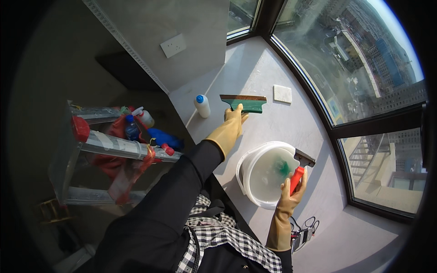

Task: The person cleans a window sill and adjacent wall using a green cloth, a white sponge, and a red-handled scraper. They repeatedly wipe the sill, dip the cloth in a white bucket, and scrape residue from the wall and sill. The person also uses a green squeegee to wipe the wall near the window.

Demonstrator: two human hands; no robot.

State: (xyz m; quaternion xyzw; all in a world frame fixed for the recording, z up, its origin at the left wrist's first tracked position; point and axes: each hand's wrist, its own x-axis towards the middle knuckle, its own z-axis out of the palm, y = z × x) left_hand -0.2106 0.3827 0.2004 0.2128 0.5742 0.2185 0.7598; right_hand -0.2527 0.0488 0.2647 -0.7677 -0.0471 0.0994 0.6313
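Observation:
My left hand, in a tan rubber glove, grips a green plastic squeegee with a brown blade along its far edge. Thumb and fingers pinch its near side, above the pale sill. A red-handled scraper is in my gloved right hand, its wide metal blade pointing up toward the window. That hand is over the right rim of a white plastic bucket. Cloudy water fills much of the bucket, and a green thing shows in it, too blurred to name.
A white bottle with a blue cap and a white tile-like plate lie beyond the bucket. Dark-framed windows border the sill. A metal stepladder hung with bottles and red cloth stands left. A device with cables sits at right.

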